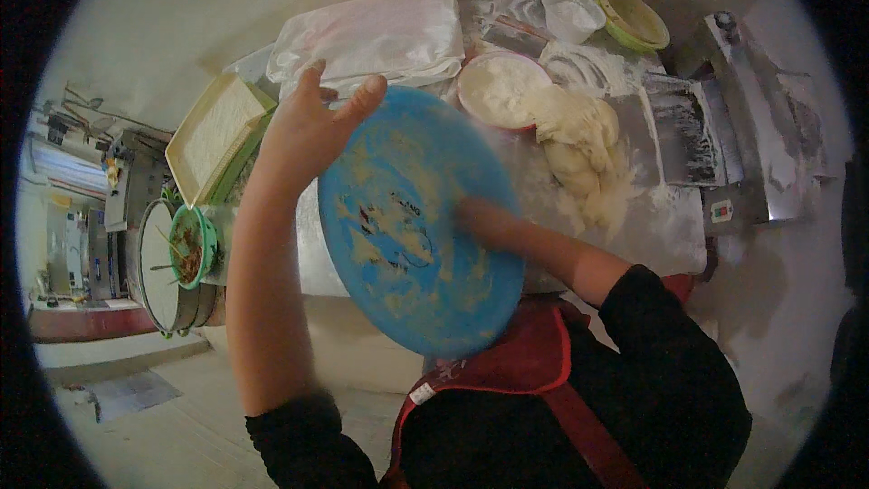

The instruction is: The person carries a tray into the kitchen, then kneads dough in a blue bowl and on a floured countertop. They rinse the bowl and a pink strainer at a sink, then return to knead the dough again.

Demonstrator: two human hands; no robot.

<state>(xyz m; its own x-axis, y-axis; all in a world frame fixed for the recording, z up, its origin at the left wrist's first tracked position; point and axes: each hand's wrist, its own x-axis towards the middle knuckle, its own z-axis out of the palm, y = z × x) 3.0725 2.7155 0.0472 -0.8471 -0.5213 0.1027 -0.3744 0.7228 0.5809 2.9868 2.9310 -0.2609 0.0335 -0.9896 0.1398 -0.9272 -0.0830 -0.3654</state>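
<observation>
A large round blue plastic basin or lid (421, 231), smeared with dried dough or flour, stands tilted before my chest. My left hand (316, 122) is at its upper left rim, fingers spread and pointing up; whether the palm or thumb bears on the rim is not clear. Blurred, my right hand (478, 221) lies against the smeared face, its fingers hard to make out. To the right of the blue piece, a lump of dough (580, 142) rests on the floured metal table, touching a bowl of flour (499, 88) with a red rim.
A plastic-wrapped stack (366, 37) lies at the back. Behind the dough stand a white tub (574, 17) and a yellow-green bowl (631, 19). A metal machine (767, 122) is at right. On the left are a cream tray (217, 136) and a green basket (193, 244) of reddish food.
</observation>
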